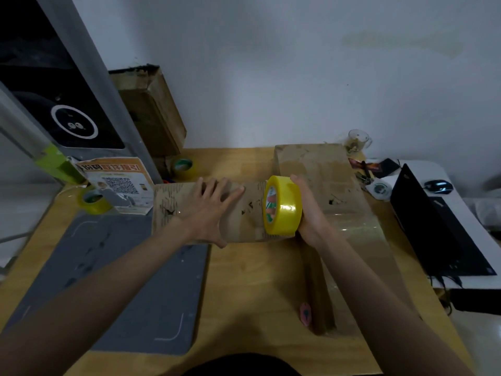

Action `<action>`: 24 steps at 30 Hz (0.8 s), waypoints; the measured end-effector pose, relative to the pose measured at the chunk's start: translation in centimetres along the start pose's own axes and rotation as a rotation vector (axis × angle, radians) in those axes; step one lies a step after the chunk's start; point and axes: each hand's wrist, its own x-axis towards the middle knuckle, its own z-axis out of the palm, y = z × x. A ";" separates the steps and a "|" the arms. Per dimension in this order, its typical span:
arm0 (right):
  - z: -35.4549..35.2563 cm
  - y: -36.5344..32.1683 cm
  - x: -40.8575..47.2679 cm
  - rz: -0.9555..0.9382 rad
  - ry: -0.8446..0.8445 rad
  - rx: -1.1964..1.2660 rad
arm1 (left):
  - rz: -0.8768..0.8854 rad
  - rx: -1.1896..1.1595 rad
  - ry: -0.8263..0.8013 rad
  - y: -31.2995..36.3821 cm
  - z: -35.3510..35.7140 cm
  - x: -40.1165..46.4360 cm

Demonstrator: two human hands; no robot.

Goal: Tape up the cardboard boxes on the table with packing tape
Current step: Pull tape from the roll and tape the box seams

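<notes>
A small cardboard box (173, 210) lies across the middle of the wooden table (244, 289). My left hand (211, 210) presses flat on its top with fingers spread. My right hand (309, 210) grips a yellow roll of packing tape (283, 206) standing on edge at the box's right end. A long, larger cardboard box (333, 191) with shiny tape on it runs from the back of the table toward me, right of the small box.
Two more tape rolls (93, 202) (184, 166) sit at the left and back. A grey mat (113, 272), a QR-code card (119, 183), a pink cutter (305, 313), a black laptop (433, 226), a mouse (437, 185) and a glass (357, 139) surround the work area.
</notes>
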 end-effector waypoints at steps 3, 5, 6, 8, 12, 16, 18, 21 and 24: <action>0.6 0.3 -1.3 -0.064 0.023 -0.049 | 0.003 0.012 0.006 0.2 -0.4 -0.2; 0.6 0.3 -2.0 -0.075 0.035 -0.072 | -0.004 0.021 -0.001 0.5 -0.6 -0.5; 0.5 0.2 -2.4 -0.071 0.041 -0.077 | -0.009 0.023 -0.009 0.7 -0.6 -0.7; 0.2 -0.1 -3.0 -0.076 0.045 -0.092 | -0.020 0.011 -0.027 1.2 -0.6 -1.3; -0.3 -0.7 -3.9 -0.089 0.039 -0.151 | -0.026 -0.043 -0.067 2.1 -0.6 -2.9; 0.1 -0.5 -4.4 -0.075 0.046 -0.165 | -0.027 -0.144 -0.154 2.9 -0.3 -4.6; 0.6 0.1 -4.4 -0.069 0.088 -0.150 | -0.030 -0.181 -0.174 2.8 -0.3 -4.8; 1.1 0.8 -4.4 -0.082 0.125 -0.123 | -0.041 -0.204 -0.212 3.0 -0.5 -3.7; 1.3 0.8 -4.3 -0.083 0.132 -0.108 | -0.045 -0.242 -0.213 4.1 -0.5 -2.1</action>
